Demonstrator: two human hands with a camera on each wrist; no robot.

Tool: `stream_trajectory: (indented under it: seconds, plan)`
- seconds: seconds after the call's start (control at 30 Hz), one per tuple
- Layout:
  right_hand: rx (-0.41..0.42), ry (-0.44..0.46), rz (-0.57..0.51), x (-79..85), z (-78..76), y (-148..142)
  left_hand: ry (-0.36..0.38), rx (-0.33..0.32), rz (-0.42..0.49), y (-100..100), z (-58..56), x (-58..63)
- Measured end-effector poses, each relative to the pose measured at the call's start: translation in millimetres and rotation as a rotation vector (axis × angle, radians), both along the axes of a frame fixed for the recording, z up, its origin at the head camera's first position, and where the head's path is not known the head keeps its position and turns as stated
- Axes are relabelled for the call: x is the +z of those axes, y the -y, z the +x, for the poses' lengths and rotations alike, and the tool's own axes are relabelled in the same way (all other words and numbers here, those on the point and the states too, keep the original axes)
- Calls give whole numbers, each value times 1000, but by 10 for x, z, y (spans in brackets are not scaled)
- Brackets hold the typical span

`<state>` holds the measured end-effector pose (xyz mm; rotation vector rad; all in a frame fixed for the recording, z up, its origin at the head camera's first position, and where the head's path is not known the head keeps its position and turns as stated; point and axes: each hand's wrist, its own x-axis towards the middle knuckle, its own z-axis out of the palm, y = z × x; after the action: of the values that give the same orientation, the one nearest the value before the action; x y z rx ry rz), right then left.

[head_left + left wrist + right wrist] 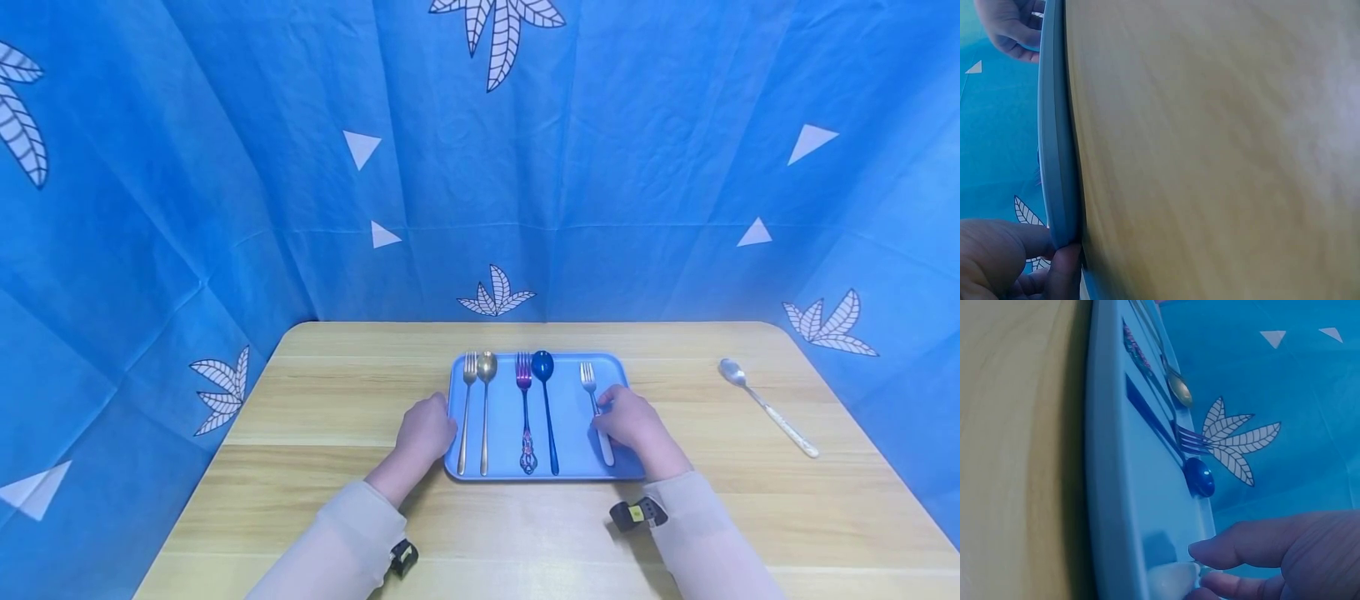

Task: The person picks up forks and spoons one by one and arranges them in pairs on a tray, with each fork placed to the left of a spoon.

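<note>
A light blue tray lies on the table, and my left hand holds its left edge between thumb and fingers. In the left wrist view those fingers pinch the tray's corner. At the tray's right side my right hand pinches a fork with a white handle, its tines pointing away from me. Further left on the tray lie a gold fork, a gold spoon, a purple fork with an ornate handle, and a dark blue spoon.
A silver spoon with a pale patterned handle lies slantwise on the wooden table, to the right of the tray. Blue cloth printed with leaves and triangles hangs behind the table and along both sides.
</note>
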<state>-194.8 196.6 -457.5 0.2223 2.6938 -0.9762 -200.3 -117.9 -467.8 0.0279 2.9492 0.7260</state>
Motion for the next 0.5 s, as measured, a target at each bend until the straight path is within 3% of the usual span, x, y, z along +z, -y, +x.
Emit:
stream_trajectory:
  seconds: [0.33,0.5]
  plan:
    - [12,-43,-35,77,24,-135,16,7,-2,-2,-4,-15]
    - [28,-81,2,134,42,-234,19,8,0,-1,-6,-25]
